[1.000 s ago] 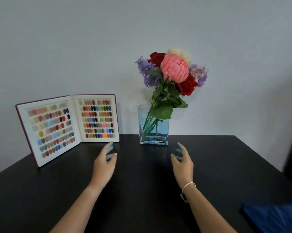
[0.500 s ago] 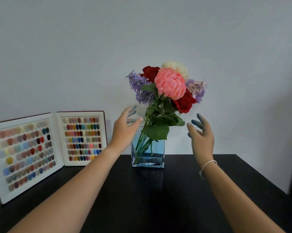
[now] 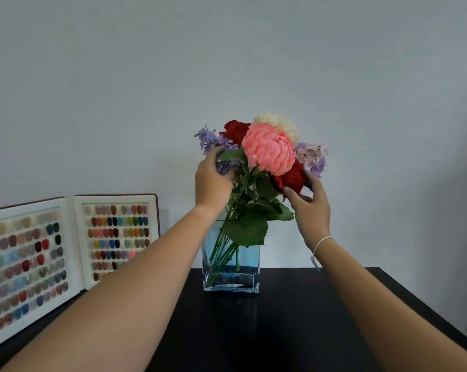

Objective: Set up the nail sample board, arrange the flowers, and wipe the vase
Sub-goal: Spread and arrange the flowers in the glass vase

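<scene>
A square blue glass vase (image 3: 247, 267) stands on the black table (image 3: 294, 323) by the wall. It holds a bouquet: a big pink flower (image 3: 268, 149), red roses, a cream bloom and purple sprigs. My left hand (image 3: 212, 181) is closed around the purple sprig and stems on the bouquet's left side. My right hand (image 3: 310, 208) touches the lower red rose (image 3: 291, 179) on the right, fingers curled against it. The open nail sample board (image 3: 74, 251) stands upright at the left, leaning on the wall, with rows of coloured nail tips.
The grey wall rises just behind the vase and the board. The table's right edge runs diagonally at the lower right, with a dark shape beyond it at the frame's far right.
Both hands rose from the tabletop to the bouquet and closed in on it from either side. The view has tilted up and moved closer to the vase.
</scene>
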